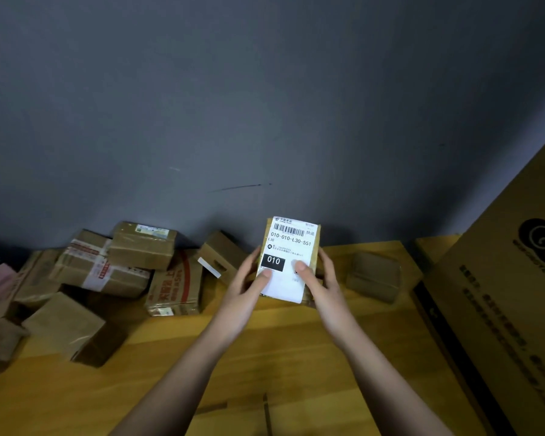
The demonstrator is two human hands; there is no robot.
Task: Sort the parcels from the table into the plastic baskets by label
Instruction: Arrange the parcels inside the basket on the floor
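We hold a parcel up above the table, just right of centre, our left hand and right hand gripping its sides with thumbs pressed on its white label, which reads 010. More parcels lie heaped at nine o'clock, one small box rests at three o'clock, and a big carton stands beyond it.

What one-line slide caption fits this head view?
Both hands, left hand and right hand, hold a parcel up, label reading 010.

Both hands, left and right, hold a labelled parcel upright above the table.
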